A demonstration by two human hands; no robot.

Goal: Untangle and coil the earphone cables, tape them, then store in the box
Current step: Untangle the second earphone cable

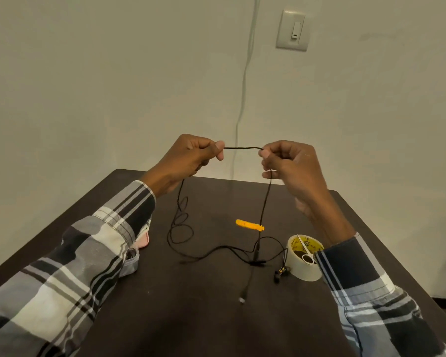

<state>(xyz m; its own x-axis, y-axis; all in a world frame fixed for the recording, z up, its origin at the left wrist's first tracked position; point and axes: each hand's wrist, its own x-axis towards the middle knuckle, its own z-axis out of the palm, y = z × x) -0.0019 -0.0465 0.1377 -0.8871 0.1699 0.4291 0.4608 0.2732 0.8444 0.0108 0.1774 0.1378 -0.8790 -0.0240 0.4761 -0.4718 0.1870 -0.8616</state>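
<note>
Stretching across the middle of the frame, the black earphone cable [242, 148] ran taut and nearly level between my two hands, held up above the counter [216, 318]. My left hand [183, 161] pinched one end of that span between thumb and forefinger, the other fingers curled in; my right hand [291, 168] pinched the other end the same way. From the left hand the cable dropped down into a few loose loops lying on the counter at centre left. From the right hand it hung straight down, crossed in front of a small orange piece [249, 225] lying on the counter, and reached a junction where thinner strands branched off. Two black earbuds [281, 273] lay at lower right of centre, just beside a roll of tape [303, 266]. A pair of white-handled scissors [307, 253] rested in the roll's opening. One strand ran on toward the bottom of the frame and ended in a small plug [242, 300].

At the left, mostly hidden under my plaid sleeve [75, 266], I saw a clear container [131, 264] and the pink edge of something [144, 240] I could not make out. On the wall [88, 86] at upper right sat a light switch [292, 30], with a pale cord [245, 73] running down beside it.
</note>
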